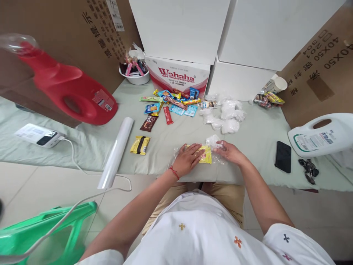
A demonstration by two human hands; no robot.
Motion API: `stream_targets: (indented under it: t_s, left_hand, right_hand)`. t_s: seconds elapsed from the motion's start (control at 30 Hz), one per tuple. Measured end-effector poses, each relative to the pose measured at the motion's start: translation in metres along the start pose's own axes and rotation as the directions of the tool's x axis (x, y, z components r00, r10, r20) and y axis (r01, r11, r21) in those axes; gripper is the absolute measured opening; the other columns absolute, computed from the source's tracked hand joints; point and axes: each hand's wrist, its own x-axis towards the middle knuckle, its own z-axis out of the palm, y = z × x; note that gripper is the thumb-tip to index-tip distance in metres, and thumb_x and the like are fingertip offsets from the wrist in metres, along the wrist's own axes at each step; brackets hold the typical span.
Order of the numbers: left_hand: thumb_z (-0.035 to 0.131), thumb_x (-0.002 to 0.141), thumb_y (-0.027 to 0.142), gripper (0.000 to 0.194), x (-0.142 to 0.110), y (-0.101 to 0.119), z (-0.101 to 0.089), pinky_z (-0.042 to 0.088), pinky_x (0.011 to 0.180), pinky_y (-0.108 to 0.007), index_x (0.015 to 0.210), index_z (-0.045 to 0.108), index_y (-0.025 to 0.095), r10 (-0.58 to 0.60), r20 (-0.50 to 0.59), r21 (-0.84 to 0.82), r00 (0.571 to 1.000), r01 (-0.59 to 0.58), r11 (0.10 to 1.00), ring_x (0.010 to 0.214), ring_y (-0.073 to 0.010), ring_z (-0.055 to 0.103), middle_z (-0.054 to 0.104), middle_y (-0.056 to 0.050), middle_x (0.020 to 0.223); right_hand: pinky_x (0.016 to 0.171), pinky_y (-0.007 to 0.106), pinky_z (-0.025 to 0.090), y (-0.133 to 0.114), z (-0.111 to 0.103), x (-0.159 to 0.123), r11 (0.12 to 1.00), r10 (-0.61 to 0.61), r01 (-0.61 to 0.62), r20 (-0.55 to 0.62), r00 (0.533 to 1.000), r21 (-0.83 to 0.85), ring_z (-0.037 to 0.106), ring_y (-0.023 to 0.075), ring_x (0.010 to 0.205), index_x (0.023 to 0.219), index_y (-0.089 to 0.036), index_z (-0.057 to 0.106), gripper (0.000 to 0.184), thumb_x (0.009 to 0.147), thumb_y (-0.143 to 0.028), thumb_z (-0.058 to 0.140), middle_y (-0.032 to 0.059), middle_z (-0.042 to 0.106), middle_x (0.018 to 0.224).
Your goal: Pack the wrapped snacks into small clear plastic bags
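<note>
Near the table's front edge, a yellow snack packet [206,155] lies on crinkled clear plastic film [213,141]. My left hand [188,158] rests across the packet's left part with its fingers stretched out and covers much of it. At the packet's right side my right hand [229,152] pinches the clear film between thumb and fingers. Film also shows to the left of my left hand. Further left lies another yellow packet [140,145] with a black band, apart from both hands. Behind my right hand sits a heap of crumpled clear plastic bags [230,117].
Assorted snack packets [176,103] lie before a Wahaha carton [180,75]. At left are a red jug [79,92], white roll [116,152] and power bank [41,135] with a cable. A phone [283,157], keys [309,171] and white jug [322,136] are right.
</note>
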Motion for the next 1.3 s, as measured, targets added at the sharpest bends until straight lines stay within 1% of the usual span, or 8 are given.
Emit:
stream_targets:
  t_s: [0.27, 0.43, 0.63, 0.77, 0.9, 1.1, 1.23, 1.3]
  left_hand:
    - [0.040, 0.107, 0.037, 0.041, 0.001, 0.007, -0.001, 0.024, 0.123, -0.058, 0.144, 0.059, 0.035, -0.019, -0.023, 0.028, 1.000, 0.020, 0.999, 0.147, -0.0248, 0.045, 0.053, -0.006, 0.157]
    - [0.045, 0.104, 0.031, 0.039, 0.002, 0.012, 0.004, 0.021, 0.123, -0.064, 0.139, 0.063, 0.031, -0.046, -0.033, 0.010, 0.998, 0.046, 0.999, 0.148, -0.0282, 0.043, 0.055, -0.010, 0.154]
    - [0.050, 0.091, 0.024, 0.048, -0.001, -0.013, -0.002, 0.030, 0.124, -0.059, 0.136, 0.066, 0.023, -0.077, -0.047, -0.403, 0.996, 0.051, 0.914, 0.148, -0.0287, 0.043, 0.058, -0.012, 0.151]
    - [0.052, 0.086, 0.024, 0.037, -0.013, -0.033, -0.016, 0.042, 0.118, -0.055, 0.114, 0.076, 0.022, -0.289, -0.168, -0.633, 0.942, 0.122, 0.765, 0.141, -0.0286, 0.053, 0.069, -0.011, 0.138]
    - [0.058, 0.086, 0.033, 0.038, -0.029, -0.037, -0.026, 0.032, 0.122, -0.062, 0.120, 0.071, 0.022, -0.517, -0.366, -0.389, 0.774, 0.378, 0.840, 0.148, -0.0331, 0.041, 0.061, -0.013, 0.145]
    - [0.069, 0.075, 0.026, 0.020, -0.042, -0.010, -0.027, 0.030, 0.114, -0.074, 0.094, 0.070, 0.021, -0.441, -0.271, 0.019, 0.856, 0.463, 0.886, 0.151, -0.0483, 0.028, 0.051, -0.017, 0.152]
    - [0.060, 0.076, 0.020, 0.003, -0.044, -0.004, -0.046, 0.055, 0.086, -0.047, 0.078, 0.059, 0.022, -0.542, -0.113, -0.117, 0.833, 0.530, 0.840, 0.102, -0.0326, 0.068, 0.074, -0.011, 0.098]
    - [0.060, 0.077, 0.025, 0.009, -0.044, -0.005, -0.059, 0.052, 0.067, -0.034, 0.072, 0.052, 0.024, -0.613, 0.000, -0.309, 0.790, 0.583, 0.752, 0.070, -0.0223, 0.066, 0.067, -0.002, 0.069]
  right_hand:
    - [0.053, 0.028, 0.042, -0.012, 0.029, -0.011, 0.991, 0.058, -0.028, -0.229, 0.972, 0.134, 0.052, 0.0163, 0.053, 0.079, -0.022, 0.062, 0.037, 0.079, -0.059, 0.064, -0.0027, 0.051, 0.060]
    - [0.076, 0.030, 0.049, -0.042, 0.084, -0.008, 0.947, -0.254, 0.149, -0.375, 0.892, -0.286, 0.061, 0.0196, 0.078, 0.085, -0.021, 0.069, 0.026, 0.094, -0.039, 0.053, 0.0061, 0.065, 0.083]
    - [0.100, 0.039, 0.049, -0.046, 0.143, -0.021, 0.839, -0.514, 0.398, -0.298, 0.805, -0.372, 0.057, 0.0257, 0.113, 0.136, -0.016, 0.063, 0.047, 0.105, -0.043, 0.041, 0.0158, 0.059, 0.118]
    - [0.105, 0.045, 0.045, -0.039, 0.146, -0.027, 0.786, -0.541, 0.404, -0.205, 0.815, -0.468, 0.051, 0.0285, 0.117, 0.142, -0.019, 0.061, 0.047, 0.106, -0.040, 0.040, 0.0165, 0.056, 0.126]
    - [0.104, 0.046, 0.044, -0.034, 0.140, -0.029, 0.736, -0.536, 0.386, -0.130, 0.834, -0.556, 0.049, 0.0295, 0.114, 0.146, -0.019, 0.058, 0.048, 0.105, -0.038, 0.044, 0.0171, 0.054, 0.134]
    - [0.107, 0.048, 0.041, -0.032, 0.137, -0.035, 0.661, -0.572, 0.430, -0.043, 0.819, -0.615, 0.045, 0.0328, 0.120, 0.148, -0.022, 0.057, 0.053, 0.101, -0.047, 0.052, 0.0170, 0.047, 0.145]
    - [0.107, 0.047, 0.041, -0.030, 0.133, -0.035, 0.660, -0.572, 0.444, -0.023, 0.820, -0.606, 0.045, 0.0323, 0.120, 0.147, -0.025, 0.059, 0.054, 0.099, -0.050, 0.056, 0.0153, 0.048, 0.145]
    - [0.106, 0.046, 0.042, -0.029, 0.130, -0.034, 0.661, -0.571, 0.453, -0.009, 0.821, -0.599, 0.046, 0.0311, 0.117, 0.145, -0.028, 0.061, 0.049, 0.100, -0.047, 0.056, 0.0130, 0.050, 0.144]
